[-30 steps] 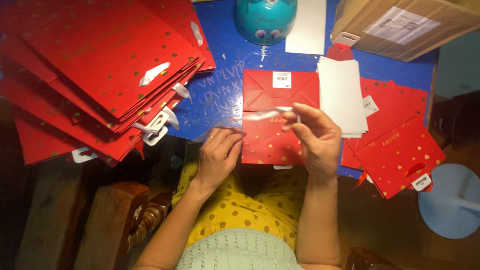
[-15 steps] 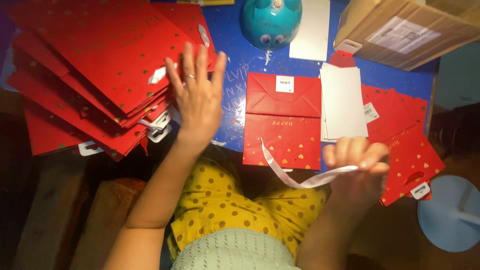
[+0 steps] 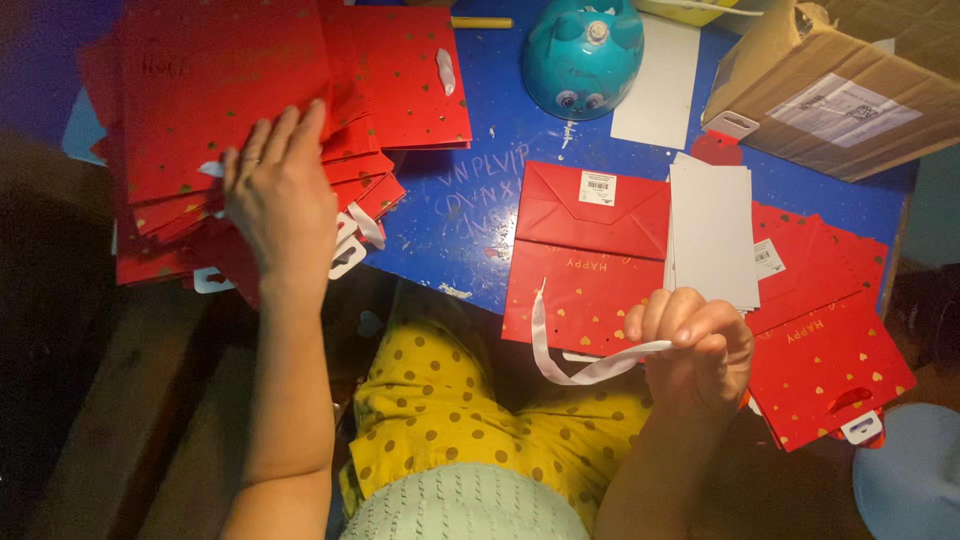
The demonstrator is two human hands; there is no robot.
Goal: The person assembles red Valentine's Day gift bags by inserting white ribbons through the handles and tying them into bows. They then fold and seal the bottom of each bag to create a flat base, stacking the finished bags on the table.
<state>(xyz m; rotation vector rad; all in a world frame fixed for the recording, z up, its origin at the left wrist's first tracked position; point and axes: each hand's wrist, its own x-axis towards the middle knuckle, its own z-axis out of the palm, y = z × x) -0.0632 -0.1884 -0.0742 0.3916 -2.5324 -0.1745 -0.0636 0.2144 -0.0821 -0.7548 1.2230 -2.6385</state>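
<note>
The blue table point(image 3: 480, 215) fills the upper middle of the frame, and some pale scratched letters are on its bare surface. In the upper left lies a big fanned stack of red gift bags point(image 3: 215, 110) with small gold spots; it covers the left part of the table and reaches over the near edge. In the upper right corner stands a brown cardboard box point(image 3: 850, 85) with a white label. A second, smaller pile of red bags point(image 3: 825, 350) lies at the right, partly under a stack of white cards point(image 3: 712, 235). At the centre one folded red bag point(image 3: 590, 255) lies flat, just beside the white cards and touching them at its right edge. A round turquoise container point(image 3: 582, 45) stands at the top centre, near a white sheet point(image 3: 655, 85).

The left hand point(image 3: 280, 205) is spread flat, with the fingers open, on the lower edge of the big stack; it presses on the bags and grips nothing. The right hand point(image 3: 695, 345), in the lower right centre, is closed, and its fingertips pinch one end of a white ribbon point(image 3: 570, 355). The ribbon curves down and to the left, then rises to the lower edge of the folded red bag, over the person's yellow dotted lap point(image 3: 450, 420).
</note>
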